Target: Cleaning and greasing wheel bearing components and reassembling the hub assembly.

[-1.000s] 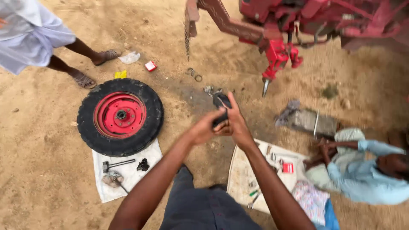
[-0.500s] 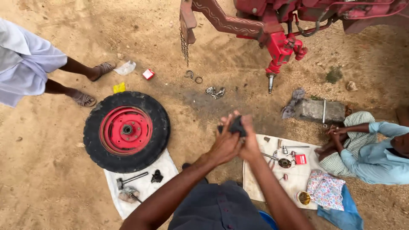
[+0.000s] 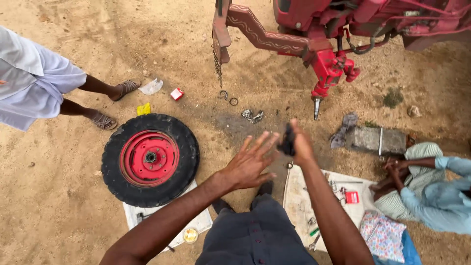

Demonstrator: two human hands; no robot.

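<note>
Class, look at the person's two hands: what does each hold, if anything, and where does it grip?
The right hand grips a small dark part in its fingers; where exactly cannot be told. The left hand is open, holding nothing.

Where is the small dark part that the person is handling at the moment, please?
In the head view, the small dark part sits in the right hand, centre frame, below the red machine.

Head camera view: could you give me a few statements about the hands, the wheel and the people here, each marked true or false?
1. The right hand grips a small dark object. True.
2. The left hand is clenched in a fist. False: its fingers are spread open.
3. The tyre with the red rim stands upright. False: it lies flat on the sand.
4. A person in a light blue shirt is at the right. True.
</note>
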